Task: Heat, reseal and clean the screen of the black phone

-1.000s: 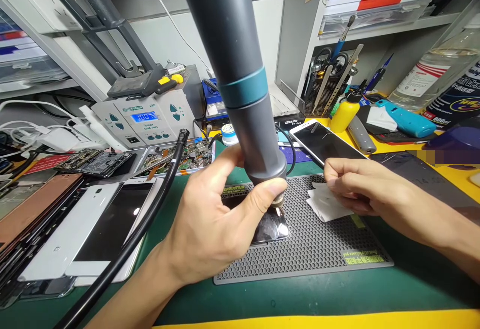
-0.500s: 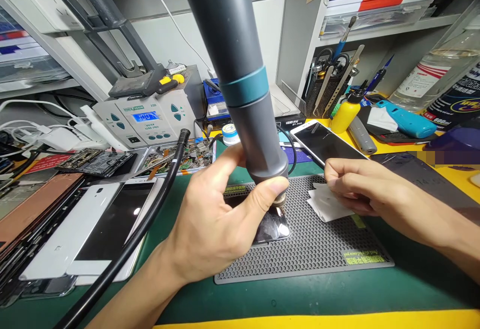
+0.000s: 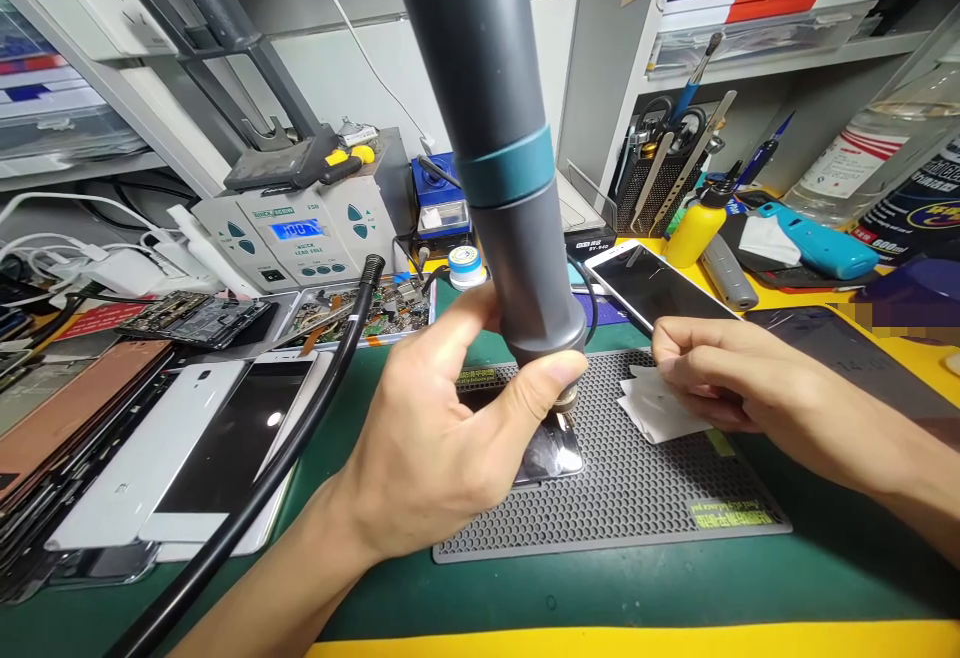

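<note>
My left hand is wrapped round the lower end of a dark grey hot air gun with a teal band. Its metal nozzle points down at a glossy dark phone. That phone lies on a grey honeycomb mat, partly covered by my fingers. To the right, my right hand is closed in a pinch on a folded white wipe, low over the mat. A thin dark tip shows beside these fingers, too little to name.
At the back left stands a rework station with a lit display. A black hose crosses the left side, over several phones and phone parts. A white-framed phone, a yellow bottle and a tool holder stand or lie at right.
The whole view has shifted slightly, so things appear a little further right. Both hands keep the same grips, and the hot air gun stays over the phone.
</note>
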{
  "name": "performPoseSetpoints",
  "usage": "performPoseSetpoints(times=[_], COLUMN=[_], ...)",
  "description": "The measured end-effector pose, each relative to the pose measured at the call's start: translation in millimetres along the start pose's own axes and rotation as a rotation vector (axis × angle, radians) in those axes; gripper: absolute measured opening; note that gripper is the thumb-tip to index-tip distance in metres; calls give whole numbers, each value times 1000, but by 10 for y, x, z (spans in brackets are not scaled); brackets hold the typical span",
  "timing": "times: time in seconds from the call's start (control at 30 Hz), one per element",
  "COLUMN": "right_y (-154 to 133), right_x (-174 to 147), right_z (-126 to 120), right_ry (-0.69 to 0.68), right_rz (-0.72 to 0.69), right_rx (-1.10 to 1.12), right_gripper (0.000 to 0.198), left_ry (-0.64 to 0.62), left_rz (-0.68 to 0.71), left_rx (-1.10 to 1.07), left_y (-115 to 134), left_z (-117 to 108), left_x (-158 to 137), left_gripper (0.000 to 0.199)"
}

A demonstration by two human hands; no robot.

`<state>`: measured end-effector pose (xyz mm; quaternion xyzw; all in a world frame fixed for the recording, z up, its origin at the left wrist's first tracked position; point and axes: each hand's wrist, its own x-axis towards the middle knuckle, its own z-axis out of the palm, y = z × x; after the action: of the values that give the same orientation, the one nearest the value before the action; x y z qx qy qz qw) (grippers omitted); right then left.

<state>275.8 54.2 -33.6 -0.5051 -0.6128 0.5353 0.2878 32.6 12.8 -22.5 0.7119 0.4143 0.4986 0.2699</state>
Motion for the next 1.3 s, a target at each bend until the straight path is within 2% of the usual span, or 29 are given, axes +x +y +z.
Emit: performPoseSetpoints(times=[0.47, 0.73, 0.97, 1.3], right_y=[-27, -42, -24, -36], right_x=[-1, 7, -3, 1], right_z=[-2, -14, -31, -19], right_ry=[-21, -20, -27, -22], right_rz=[32, 33, 28, 31], right_rx=[-26, -65, -101, -85], right_gripper=[25, 25, 25, 24], left_ry=[-9, -10, -23, -35], left_rz=[-38, -40, -17, -27], left_rx=[-20, -41, -13, -39], left_y=[8, 36, 40, 46], left_z=[2, 8, 4, 23], left_x=[-8, -21, -24, -33], left_gripper=[31, 22, 28, 26])
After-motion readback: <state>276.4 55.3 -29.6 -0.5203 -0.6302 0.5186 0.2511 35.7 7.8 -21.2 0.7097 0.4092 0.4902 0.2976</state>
